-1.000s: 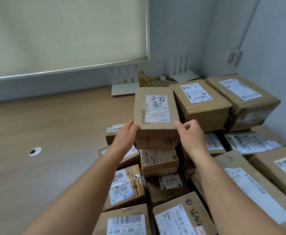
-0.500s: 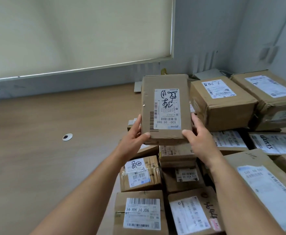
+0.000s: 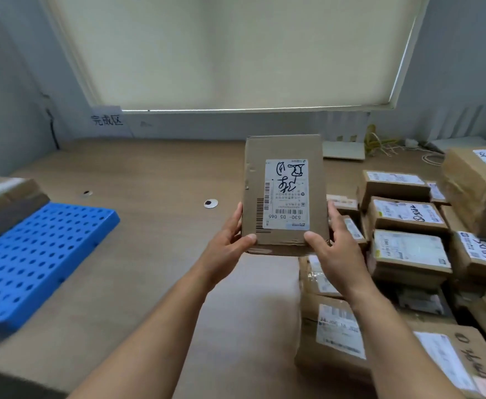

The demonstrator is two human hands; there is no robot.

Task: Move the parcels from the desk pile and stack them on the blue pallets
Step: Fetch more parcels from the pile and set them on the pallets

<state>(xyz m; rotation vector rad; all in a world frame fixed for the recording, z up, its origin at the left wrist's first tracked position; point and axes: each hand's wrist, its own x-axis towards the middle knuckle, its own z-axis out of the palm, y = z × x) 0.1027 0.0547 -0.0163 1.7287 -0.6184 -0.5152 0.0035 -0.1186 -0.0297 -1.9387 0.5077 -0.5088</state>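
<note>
Head view: left hand (image 3: 230,240) and right hand (image 3: 334,250) grip a parcel (image 3: 283,194) right of the blue pallet (image 3: 43,254); pile (image 3: 408,249) looks mostly unmoved.

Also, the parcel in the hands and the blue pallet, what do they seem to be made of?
The held parcel looks like matte brown cardboard: creased, dented edges, with a white paper label stuck on. The blue pallet is probably moulded plastic: one even colour and a regular grid of holes.

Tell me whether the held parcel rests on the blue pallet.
No: the left hand and right hand hold the parcel above the desk, well apart from the blue pallet at left.
</note>
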